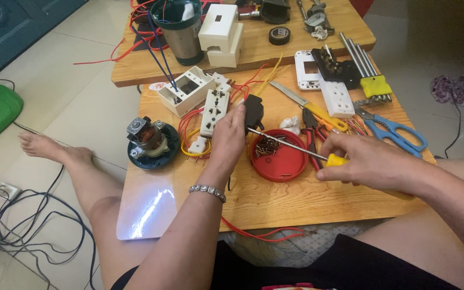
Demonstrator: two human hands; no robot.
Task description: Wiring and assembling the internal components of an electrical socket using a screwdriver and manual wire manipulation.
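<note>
Both of my hands meet just above the red lid [279, 161], which I take as my landmark on the wooden board [264, 198]. My left hand [228, 140], just left of the lid, is closed around a small black part [254, 111], raised off the board so its face turns toward the tool. My right hand [369, 162], to the lid's right, is wrapped tight on the yellow handle of a screwdriver [291, 146]; the shaft runs low across the lid and its tip touches the black part, which I judge is why the part is gripped so firmly. Small dark screws [267, 146] lie inside the lid, seemingly kept there so they cannot roll away and stay close to the tool. Left of the lid lies a white socket strip [214, 110] with red and yellow wires looping from it, and further left a small motor [149, 139]. Right of the lid rest pliers [311, 129], and beyond them blue scissors [396, 133], all within easy reach.
</note>
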